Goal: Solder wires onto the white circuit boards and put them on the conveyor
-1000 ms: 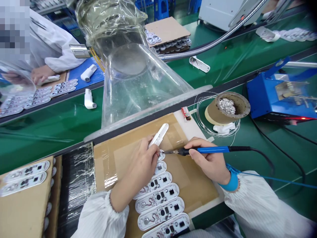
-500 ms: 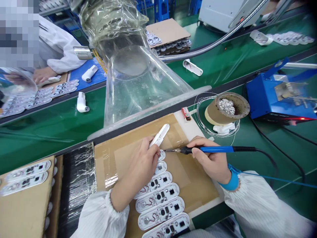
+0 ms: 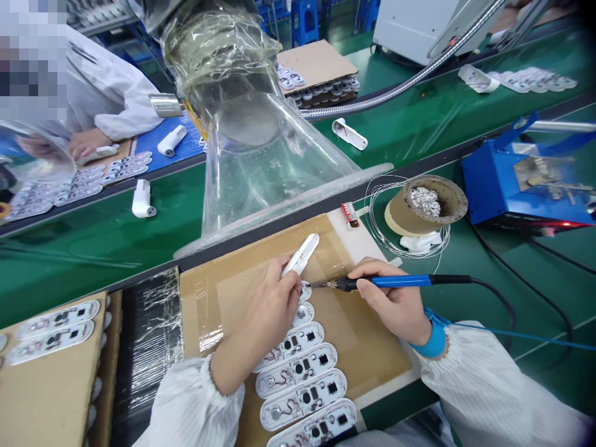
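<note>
Right hand (image 3: 395,304) grips blue soldering iron (image 3: 395,281), tip on top circuit board (image 3: 303,290) of the row on the cardboard mat (image 3: 223,298). Left hand (image 3: 270,304) pinches white plastic housing (image 3: 302,254) beside that board.

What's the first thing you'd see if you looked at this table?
The big clear hood at top middle catches the eye first. Below it, the right hand holds a blue soldering iron, its tip at the top of a row of white boards, while the left hand grips a white case beside it.
</note>
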Demonstrator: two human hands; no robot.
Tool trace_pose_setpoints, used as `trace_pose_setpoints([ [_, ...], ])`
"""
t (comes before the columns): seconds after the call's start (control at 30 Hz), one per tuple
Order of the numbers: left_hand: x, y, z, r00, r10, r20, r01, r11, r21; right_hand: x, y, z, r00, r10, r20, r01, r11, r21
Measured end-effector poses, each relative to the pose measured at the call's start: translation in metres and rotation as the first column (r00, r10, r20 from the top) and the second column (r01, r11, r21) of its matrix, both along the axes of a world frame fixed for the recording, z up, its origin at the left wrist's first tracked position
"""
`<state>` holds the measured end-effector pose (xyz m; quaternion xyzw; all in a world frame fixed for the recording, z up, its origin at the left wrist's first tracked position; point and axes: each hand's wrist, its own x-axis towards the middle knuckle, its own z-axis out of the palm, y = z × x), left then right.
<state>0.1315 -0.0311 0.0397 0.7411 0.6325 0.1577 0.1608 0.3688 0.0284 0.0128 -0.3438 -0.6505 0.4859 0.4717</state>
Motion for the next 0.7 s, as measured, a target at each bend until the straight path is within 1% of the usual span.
trace_pose_setpoints([
  [0.2, -0.0004, -0.0028, -0.0012, 0.999, 0.039, 0.019, -0.039, 0.999, 0.002, 0.0041, 0.0006, -0.0025, 1.0, -0.022, -0.006, 0.022, 1.0, -0.013],
  [0.33, -0.0021, -0.006, -0.0024, 0.996, 0.054, 0.068, -0.053, 0.998, -0.019, 0.0055, 0.0008, -0.0035, 0.999, -0.038, -0.021, 0.037, 0.999, -0.016],
  [0.47, -0.0031, -0.0061, -0.0031, 0.995, 0.057, 0.077, -0.056, 0.998, -0.025, 0.0028, 0.0, -0.0019, 1.0, -0.014, -0.011, 0.013, 1.0, -0.028],
  [0.7, -0.0028, -0.0031, -0.0043, 0.997, 0.039, 0.065, -0.038, 0.999, -0.009, -0.0011, 0.0002, 0.0018, 1.0, -0.002, 0.017, 0.001, 1.0, 0.008],
])
